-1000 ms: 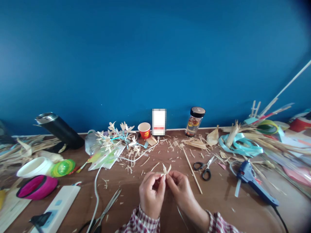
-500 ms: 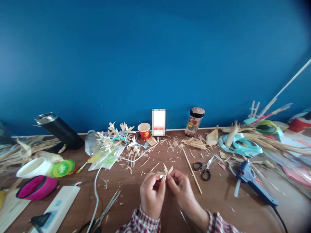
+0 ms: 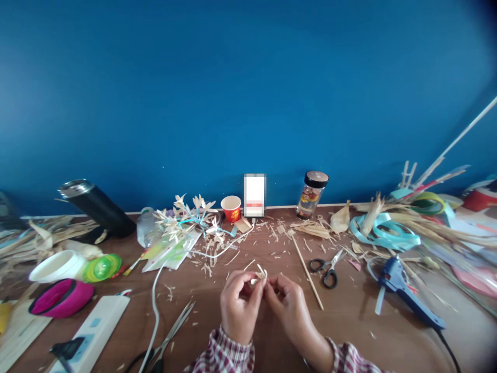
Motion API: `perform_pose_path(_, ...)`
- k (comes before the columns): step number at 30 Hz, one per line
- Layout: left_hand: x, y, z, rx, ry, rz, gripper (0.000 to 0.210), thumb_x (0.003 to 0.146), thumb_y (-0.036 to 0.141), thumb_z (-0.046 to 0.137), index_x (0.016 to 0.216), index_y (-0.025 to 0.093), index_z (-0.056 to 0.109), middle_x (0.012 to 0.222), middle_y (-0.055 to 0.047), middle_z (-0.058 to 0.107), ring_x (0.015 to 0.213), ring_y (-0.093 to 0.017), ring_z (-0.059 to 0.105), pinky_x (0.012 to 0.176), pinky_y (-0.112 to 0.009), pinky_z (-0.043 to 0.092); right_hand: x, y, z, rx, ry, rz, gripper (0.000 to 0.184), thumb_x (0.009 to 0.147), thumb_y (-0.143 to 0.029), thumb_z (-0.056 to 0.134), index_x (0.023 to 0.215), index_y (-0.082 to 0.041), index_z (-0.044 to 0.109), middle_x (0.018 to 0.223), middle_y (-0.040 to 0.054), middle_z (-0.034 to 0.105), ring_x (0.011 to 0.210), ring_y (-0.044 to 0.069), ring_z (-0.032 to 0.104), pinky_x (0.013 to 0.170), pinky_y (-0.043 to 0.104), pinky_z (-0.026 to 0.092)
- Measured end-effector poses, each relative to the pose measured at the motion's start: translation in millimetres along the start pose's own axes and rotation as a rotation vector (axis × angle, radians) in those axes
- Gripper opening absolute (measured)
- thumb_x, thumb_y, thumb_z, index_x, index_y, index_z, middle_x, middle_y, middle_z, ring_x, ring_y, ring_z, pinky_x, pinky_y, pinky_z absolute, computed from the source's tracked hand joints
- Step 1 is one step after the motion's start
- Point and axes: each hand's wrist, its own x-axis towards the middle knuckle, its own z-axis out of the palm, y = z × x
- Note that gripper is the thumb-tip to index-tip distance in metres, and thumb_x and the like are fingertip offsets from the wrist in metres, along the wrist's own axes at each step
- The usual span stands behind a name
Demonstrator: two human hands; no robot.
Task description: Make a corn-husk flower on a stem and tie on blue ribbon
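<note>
My left hand pinches a small cream flower of dried husk between thumb and fingertips, above the near middle of the table. Beside it, my right hand has thumb and index finger closed at the flower's right side, and its fingertips meet those of the left. The petals stick up over the fingertips; the flower's base is hidden by the fingers. Similar husk flowers on blue stems lie at the back left. To the right of my right hand lies a thin wooden stick.
Black-handled scissors and a blue glue gun lie on the right. Larger scissors, a white cable and a power strip are left. A red paper cup and a lidded jar stand by the wall.
The flower has turned in my fingers, and its spread petals look more folded together. Both hands have shifted slightly; the view has moved a little.
</note>
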Motion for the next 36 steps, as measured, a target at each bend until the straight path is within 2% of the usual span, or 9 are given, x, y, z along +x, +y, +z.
perform_pose_path(9, -0.6, -1.3, 2.4, -0.025, -0.048, -0.009, 0.004, 0.075, 0.018, 0.060, 0.077, 0.017, 0.062, 0.077, -0.005, 0.062, 0.067, -0.014, 0.059, 0.057, -0.024, 0.048, 0.7, -2.0, -1.6, -0.026, 0.003, -0.008, 0.020, 0.080, -0.032, 0.054, 0.077, -0.014, 0.063, 0.064, 0.0041, 0.065, 0.054, 0.014, 0.056, 0.048, 0.020, 0.041)
perform_pose_path(22, -4.0, 0.3, 3.6, -0.029, -0.059, -0.037, 0.005, 0.075, 0.016, 0.056, 0.075, 0.016, 0.061, 0.076, -0.006, 0.062, 0.070, -0.017, 0.060, 0.059, -0.026, 0.049, 2.0, -1.9, -1.6, -0.014, 0.017, -0.015, 0.019, 0.080, -0.031, 0.054, 0.076, -0.014, 0.062, 0.069, 0.0060, 0.067, 0.060, 0.017, 0.061, 0.054, 0.022, 0.045)
perform_pose_path(36, -4.3, 5.3, 1.4, 0.058, -0.064, 0.144, 0.009, 0.075, 0.012, 0.055, 0.078, 0.017, 0.062, 0.077, -0.006, 0.062, 0.074, -0.017, 0.060, 0.065, -0.028, 0.050, -1.1, 2.3, -0.7, 0.073, 0.023, -0.005, 0.023, 0.082, -0.034, 0.051, 0.073, -0.014, 0.059, 0.062, 0.0015, 0.060, 0.057, 0.013, 0.053, 0.053, 0.021, 0.042)
